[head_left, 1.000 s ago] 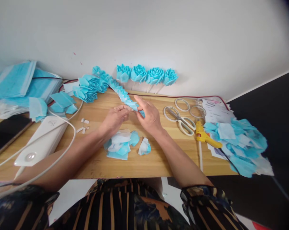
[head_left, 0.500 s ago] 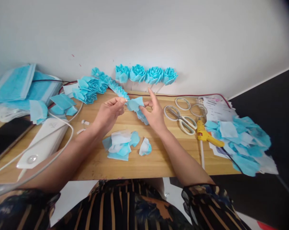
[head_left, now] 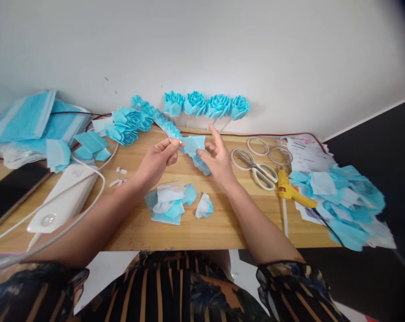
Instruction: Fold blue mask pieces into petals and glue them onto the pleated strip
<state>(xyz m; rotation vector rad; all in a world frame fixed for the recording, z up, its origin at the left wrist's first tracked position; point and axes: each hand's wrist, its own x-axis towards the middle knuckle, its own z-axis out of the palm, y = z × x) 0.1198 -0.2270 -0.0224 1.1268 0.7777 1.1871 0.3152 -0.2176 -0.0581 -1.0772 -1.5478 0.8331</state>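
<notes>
From the head view we see the left hand (head_left: 155, 161) and the right hand (head_left: 219, 163) each pinching the near end of a blue paper strip (head_left: 191, 145), held just above the table (head_left: 222, 228), with the right forefinger sticking up free. Four flowers (head_left: 205, 105) stand finished by the wall. We judge much remains: loose squares (head_left: 343, 203) lie heaped at the right, and a few scraps (head_left: 169, 203) lie below the hands.
</notes>
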